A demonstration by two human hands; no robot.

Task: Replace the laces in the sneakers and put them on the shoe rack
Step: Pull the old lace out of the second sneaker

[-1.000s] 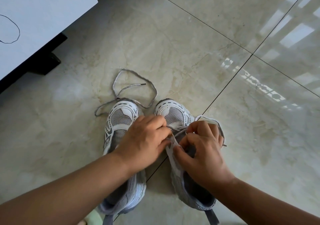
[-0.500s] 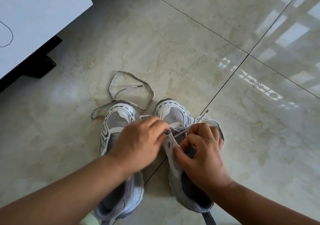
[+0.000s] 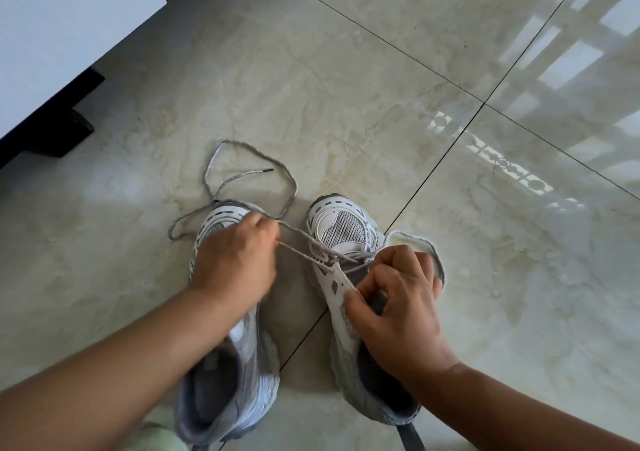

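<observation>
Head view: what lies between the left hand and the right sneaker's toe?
In the head view, a taut stretch of grey lace runs from the left hand across bare floor tile to the right sneaker.

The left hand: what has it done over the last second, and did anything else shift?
The left hand moved left, away from the right sneaker, drawing the lace taut across the gap. The right hand kept holding that sneaker's eyelet edge. Both sneakers stayed put.
</observation>
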